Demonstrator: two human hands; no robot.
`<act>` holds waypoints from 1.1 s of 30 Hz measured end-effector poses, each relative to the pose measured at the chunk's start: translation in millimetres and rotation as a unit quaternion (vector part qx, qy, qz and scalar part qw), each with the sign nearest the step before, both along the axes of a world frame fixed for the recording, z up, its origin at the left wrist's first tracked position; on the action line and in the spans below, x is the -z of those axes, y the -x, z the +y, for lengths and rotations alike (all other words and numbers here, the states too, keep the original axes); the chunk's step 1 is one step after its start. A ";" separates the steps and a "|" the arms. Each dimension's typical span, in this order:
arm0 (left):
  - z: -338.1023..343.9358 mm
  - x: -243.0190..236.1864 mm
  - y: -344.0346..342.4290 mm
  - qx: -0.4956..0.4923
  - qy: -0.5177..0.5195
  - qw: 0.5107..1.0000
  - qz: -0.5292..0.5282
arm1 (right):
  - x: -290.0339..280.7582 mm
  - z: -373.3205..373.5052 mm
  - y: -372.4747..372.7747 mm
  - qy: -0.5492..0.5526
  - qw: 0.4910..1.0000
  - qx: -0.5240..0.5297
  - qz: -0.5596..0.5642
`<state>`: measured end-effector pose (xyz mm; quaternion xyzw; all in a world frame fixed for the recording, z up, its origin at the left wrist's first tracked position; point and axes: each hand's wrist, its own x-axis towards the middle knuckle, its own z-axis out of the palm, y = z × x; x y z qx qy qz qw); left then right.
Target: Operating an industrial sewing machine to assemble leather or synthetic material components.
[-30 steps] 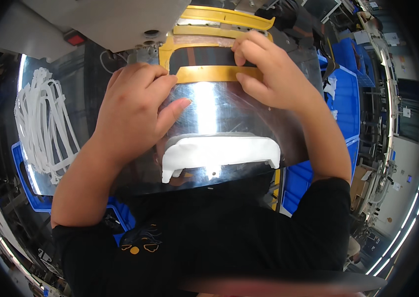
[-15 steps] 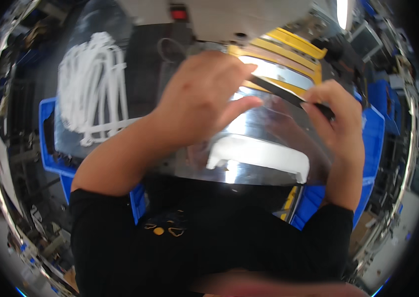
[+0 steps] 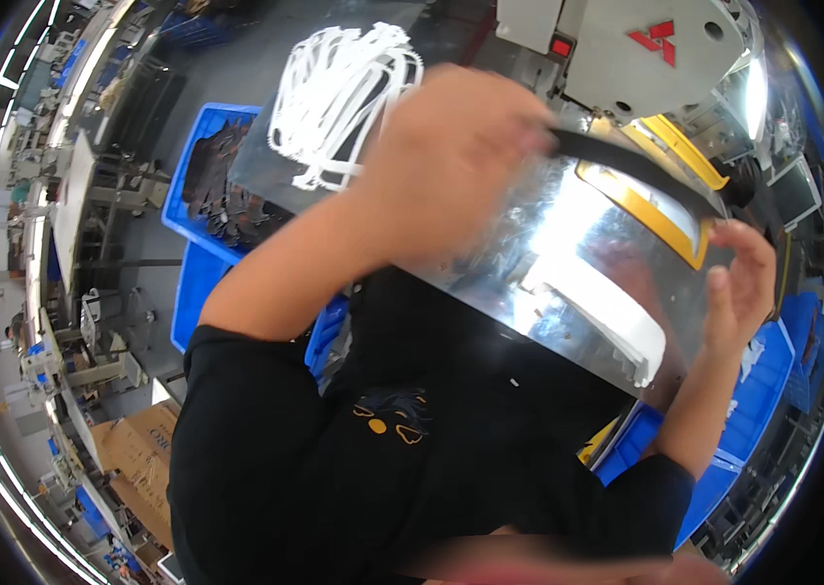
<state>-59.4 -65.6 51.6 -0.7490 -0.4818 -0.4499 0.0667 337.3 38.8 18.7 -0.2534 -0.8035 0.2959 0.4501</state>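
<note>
A curved black strip stretches over the far part of the shiny metal plate. My left hand, smeared by motion, has its fingers closed on the strip's left end. Just past the strip's other end, my right hand is open, thumb and fingers apart with nothing between them. Beneath the strip lies a yellow frame with a white piece showing inside it. Closer to my body, a stack of curved white pieces rests on the plate.
A pale machine head stands beyond the plate. To the left, a heap of white cut strips lies on a dark sheet, beside a blue bin holding dark pieces. Another blue bin is at the right; a cardboard box sits lower left.
My right hand has let go of the black strip and opened. My left hand keeps its end. The view has turned, so the work surface appears tilted and farther right.
</note>
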 end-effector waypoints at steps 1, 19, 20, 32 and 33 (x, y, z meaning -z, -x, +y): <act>-13.3 -11.3 17.4 -0.053 0.131 0.978 -0.153 | 0.3 4.4 -6.3 -0.001 1.000 0.021 -0.011; -115.7 60.1 142.9 -0.250 0.186 0.947 0.082 | 18.8 13.2 26.5 0.167 0.984 0.008 -0.054; -106.1 58.3 132.8 -0.245 0.187 0.948 0.077 | 16.9 11.8 27.8 0.167 0.984 0.013 -0.059; -49.6 -5.0 81.3 -0.082 0.201 0.970 0.113 | 3.4 5.7 36.8 0.129 0.984 0.033 -0.114; -44.4 -11.9 70.7 -0.066 0.200 0.971 0.111 | 2.3 5.3 36.2 0.153 0.982 0.009 -0.107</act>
